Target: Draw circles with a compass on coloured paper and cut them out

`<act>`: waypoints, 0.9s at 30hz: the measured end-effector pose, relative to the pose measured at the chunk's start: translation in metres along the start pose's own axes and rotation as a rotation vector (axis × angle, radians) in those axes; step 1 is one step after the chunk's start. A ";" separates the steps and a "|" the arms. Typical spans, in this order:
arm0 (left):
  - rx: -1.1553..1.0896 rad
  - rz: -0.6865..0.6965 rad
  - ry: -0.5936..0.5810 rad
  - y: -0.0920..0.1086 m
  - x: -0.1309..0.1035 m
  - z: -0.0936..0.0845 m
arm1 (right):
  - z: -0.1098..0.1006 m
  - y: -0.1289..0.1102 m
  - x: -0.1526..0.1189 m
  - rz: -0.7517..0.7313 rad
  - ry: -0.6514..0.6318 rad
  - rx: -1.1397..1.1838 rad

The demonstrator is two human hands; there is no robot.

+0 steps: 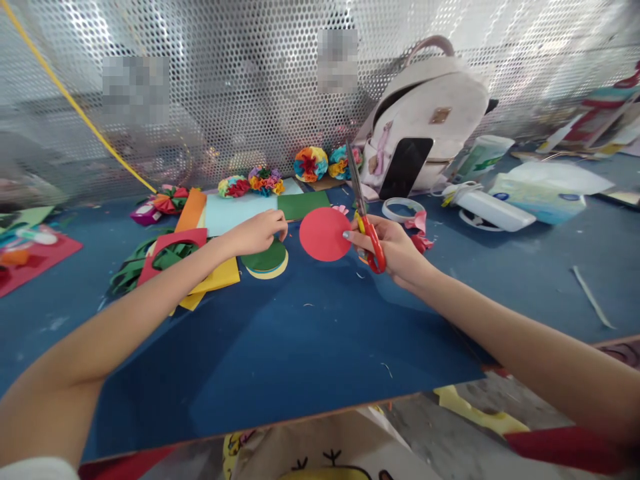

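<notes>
My right hand (pixel 390 247) grips a pair of scissors (pixel 375 248) with red handles, blades pointing up and away. Between its thumb and fingers it also pinches a red paper circle (pixel 325 235) above the table. My left hand (pixel 260 233) is at the upper edge of a small stack of paper circles, with a green circle (pixel 267 257) on top and blue and pale yellow edges beneath. Its fingers are curled closed, and their tips are partly hidden, so I cannot see whether they pinch a sheet.
Left of the stack lie a red sheet with a round hole (pixel 147 270), green strips (pixel 131 267) and yellow paper (pixel 217 277). Tissue-paper flowers (pixel 311 164) line the back near a perforated metal wall. A pale backpack (pixel 450 100), phone (pixel 406 168), tape roll (pixel 397 212) and glue gun (pixel 493 203) stand right.
</notes>
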State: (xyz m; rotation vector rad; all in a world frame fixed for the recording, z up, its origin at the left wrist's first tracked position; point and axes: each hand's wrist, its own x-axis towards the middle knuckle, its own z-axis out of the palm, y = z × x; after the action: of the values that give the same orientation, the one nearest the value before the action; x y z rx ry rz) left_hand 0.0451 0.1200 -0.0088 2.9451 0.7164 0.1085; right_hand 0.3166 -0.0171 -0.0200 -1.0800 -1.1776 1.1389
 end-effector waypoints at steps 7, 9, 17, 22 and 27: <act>-0.182 -0.089 0.041 0.006 -0.021 -0.009 | -0.001 0.004 0.000 0.019 -0.005 -0.031; -0.260 -0.139 0.085 0.011 -0.030 -0.014 | 0.000 0.005 0.001 0.022 -0.021 -0.039; -0.664 -0.324 0.245 0.047 -0.063 -0.021 | 0.050 0.001 0.019 0.086 -0.231 -0.113; -0.776 -0.406 0.342 0.042 -0.068 -0.014 | 0.080 0.002 0.038 0.046 -0.323 -0.192; -0.805 -0.462 0.316 0.011 -0.071 -0.012 | 0.054 0.010 0.050 -0.024 -0.354 -0.375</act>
State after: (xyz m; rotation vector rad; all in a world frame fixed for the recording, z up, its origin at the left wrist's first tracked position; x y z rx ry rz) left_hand -0.0142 0.0785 0.0012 1.9700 1.0586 0.6539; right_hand 0.2637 0.0354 -0.0196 -1.1669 -1.7293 1.1466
